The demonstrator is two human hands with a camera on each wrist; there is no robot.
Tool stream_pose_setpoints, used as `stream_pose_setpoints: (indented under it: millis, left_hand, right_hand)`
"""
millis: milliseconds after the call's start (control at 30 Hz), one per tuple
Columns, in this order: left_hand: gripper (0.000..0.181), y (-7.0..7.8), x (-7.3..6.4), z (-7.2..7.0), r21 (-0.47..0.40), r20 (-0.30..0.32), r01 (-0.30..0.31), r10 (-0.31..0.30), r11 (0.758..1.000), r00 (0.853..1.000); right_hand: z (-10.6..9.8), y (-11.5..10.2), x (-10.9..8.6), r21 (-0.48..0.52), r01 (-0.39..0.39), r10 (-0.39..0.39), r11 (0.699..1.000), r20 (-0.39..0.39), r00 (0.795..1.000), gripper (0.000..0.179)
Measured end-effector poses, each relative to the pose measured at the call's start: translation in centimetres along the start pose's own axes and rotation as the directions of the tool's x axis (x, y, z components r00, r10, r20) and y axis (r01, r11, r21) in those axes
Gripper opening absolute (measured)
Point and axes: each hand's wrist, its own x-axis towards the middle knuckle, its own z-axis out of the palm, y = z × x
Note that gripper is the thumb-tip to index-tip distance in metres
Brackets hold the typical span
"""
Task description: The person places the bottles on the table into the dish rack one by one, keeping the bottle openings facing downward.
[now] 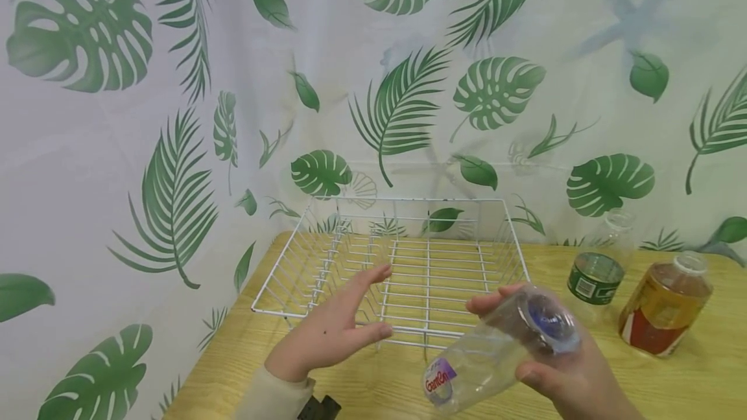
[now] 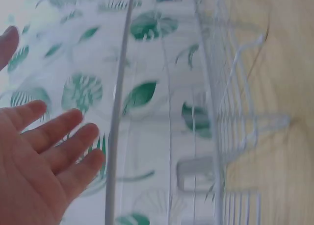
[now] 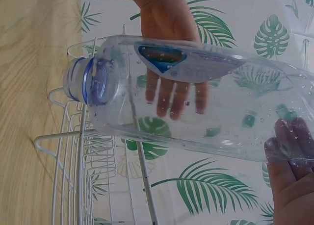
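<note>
Holding a clear plastic bottle (image 1: 481, 361), the right hand (image 1: 574, 381) has its grip curled partly around the body, thumb and fingers on opposite sides. The bottle is tilted, positioned above the worktop (image 1: 700, 384) near the front right of the white wire rack (image 2: 113, 132). The left hand (image 1: 329, 336) is beside the bottle, near the rack; its grip is spread wide and holds nothing. A green-labelled bottle (image 1: 595, 277) and an orange-and-red-labelled bottle (image 1: 666, 306) stand upright right of the rack.
</note>
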Motion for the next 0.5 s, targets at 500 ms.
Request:
stream_pose_setpoints:
  millis: [500]
  left_hand:
    - [0.086, -9.5, -3.3, -7.5, -0.152, -0.225, 0.3, -0.329, 0.942, 0.917]
  right_hand:
    - [-0.9, -0.3, -0.3, -0.049, -0.037, 0.035, 0.998, -0.051, 0.998, 0.056]
